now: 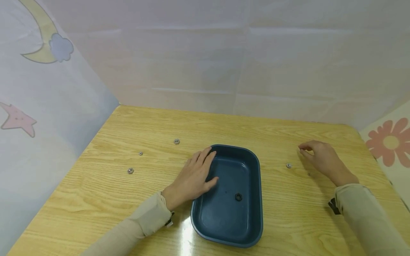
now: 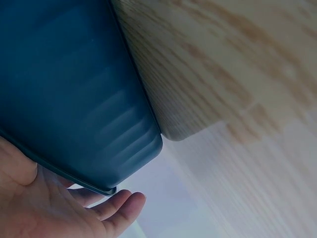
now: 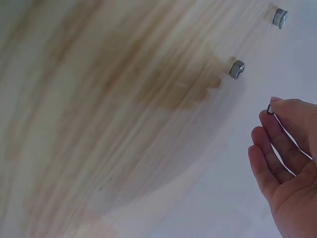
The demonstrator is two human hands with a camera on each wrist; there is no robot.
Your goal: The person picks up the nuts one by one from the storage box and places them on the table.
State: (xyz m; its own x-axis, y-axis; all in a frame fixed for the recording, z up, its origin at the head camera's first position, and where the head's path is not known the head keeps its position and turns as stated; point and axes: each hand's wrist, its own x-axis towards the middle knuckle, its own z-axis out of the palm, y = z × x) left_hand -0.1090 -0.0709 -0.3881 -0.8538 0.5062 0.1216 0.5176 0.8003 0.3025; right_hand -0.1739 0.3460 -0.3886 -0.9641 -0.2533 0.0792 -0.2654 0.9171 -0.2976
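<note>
My left hand (image 1: 192, 177) rests across the left rim of a dark blue rectangular tray (image 1: 258, 177), with fingers extended and thumb over the inside. In the left wrist view the fingers (image 2: 121, 210) reach past the rim at one corner. A dark ring-shaped nut (image 1: 238, 197) lies on the tray floor. My right hand (image 1: 323, 160), raised over the table to the right of the tray, pinches a small metal nut (image 3: 270, 109) between thumb and index finger. Near that hand a silver nut (image 1: 289, 165) and a tiny one (image 1: 309, 174) lie on the wood.
On the wood-grain table (image 1: 153, 202), left of the tray, lie a hex nut (image 1: 177, 141), a smaller nut (image 1: 140, 153) and another hex nut (image 1: 130, 171). A pale sheet (image 1: 192, 64) hangs behind the table's far edge, with printed sheets at both sides.
</note>
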